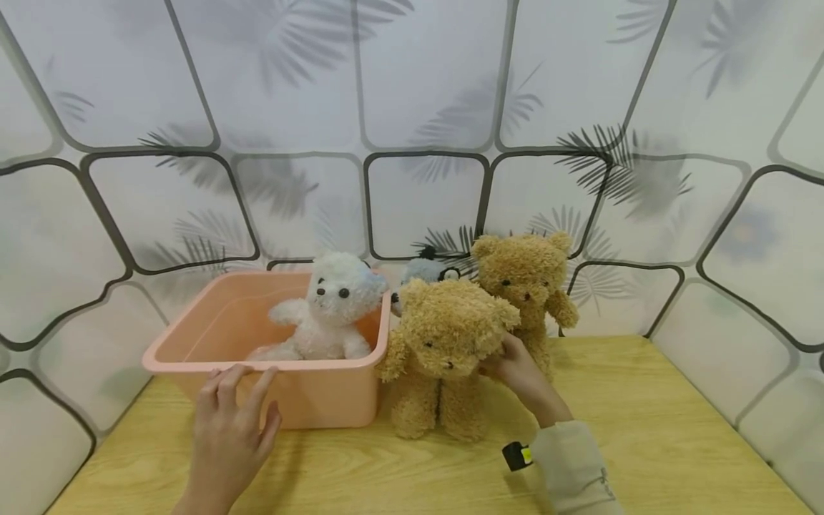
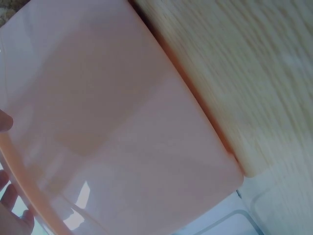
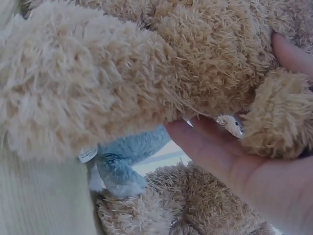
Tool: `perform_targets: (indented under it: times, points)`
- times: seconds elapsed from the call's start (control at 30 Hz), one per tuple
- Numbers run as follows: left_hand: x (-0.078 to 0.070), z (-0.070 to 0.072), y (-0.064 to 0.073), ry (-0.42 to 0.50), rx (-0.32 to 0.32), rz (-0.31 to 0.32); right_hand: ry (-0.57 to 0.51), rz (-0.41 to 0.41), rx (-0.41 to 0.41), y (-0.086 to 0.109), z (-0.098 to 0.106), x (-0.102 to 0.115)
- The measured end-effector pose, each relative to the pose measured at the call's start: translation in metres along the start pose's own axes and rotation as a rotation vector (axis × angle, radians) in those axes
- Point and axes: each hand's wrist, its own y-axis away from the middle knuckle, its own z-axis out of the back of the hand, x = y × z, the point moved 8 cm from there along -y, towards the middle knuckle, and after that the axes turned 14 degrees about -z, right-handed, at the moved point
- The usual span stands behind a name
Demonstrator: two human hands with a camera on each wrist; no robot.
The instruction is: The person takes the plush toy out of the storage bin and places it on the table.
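Observation:
At the front edge of a pink plastic bin [image 1: 322,400], my left hand [image 1: 232,422] holds the rim, fingers over the top and thumb [image 2: 5,121] on the outer side. A white plush bear [image 1: 335,307] sits inside the bin, leaning at its right end. My right hand [image 1: 518,368] grips a curly tan teddy bear [image 1: 444,336] at its side, under the arm. This bear is upright right beside the bin, facing me. In the right wrist view the fingers [image 3: 210,152] press into its fur, while their tips are partly hidden.
Behind the held bear stands a second tan teddy bear [image 1: 524,272] at the right. A blue-grey plush toy [image 1: 421,270] is mostly hidden behind them. Everything is on a wooden table [image 1: 644,429], enclosed by patterned curtain walls [image 1: 425,207]. A small black object with a yellow patch [image 1: 517,455] is by my right sleeve.

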Motion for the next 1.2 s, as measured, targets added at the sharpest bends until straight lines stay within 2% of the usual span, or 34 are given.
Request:
perform_targets:
  times: [0.2, 0.57, 0.7, 0.8, 1.0, 1.2]
  points:
    - [0.0, 0.0, -0.001, 0.005, -0.01, 0.0, 0.004, -0.002, -0.029, 0.0, 0.005, 0.001]
    - [0.003, 0.003, 0.002, -0.001, 0.005, 0.008, 0.075, -0.009, 0.001, 0.004, 0.005, 0.008]
    - [0.001, 0.001, -0.001, -0.002, 0.02, -0.001, 0.112, -0.025, 0.002, 0.011, 0.013, 0.006]
    - [0.0, -0.002, -0.003, 0.001, 0.024, -0.011, 0.145, -0.005, 0.001, 0.018, 0.022, 0.004]
    - [0.0, -0.002, -0.002, 0.003, 0.021, -0.004, 0.247, 0.008, -0.059, 0.029, 0.039, 0.003]
    - [0.001, -0.002, 0.0, 0.008, 0.031, 0.008, 0.315, 0.018, -0.074, 0.036, 0.047, 0.006]
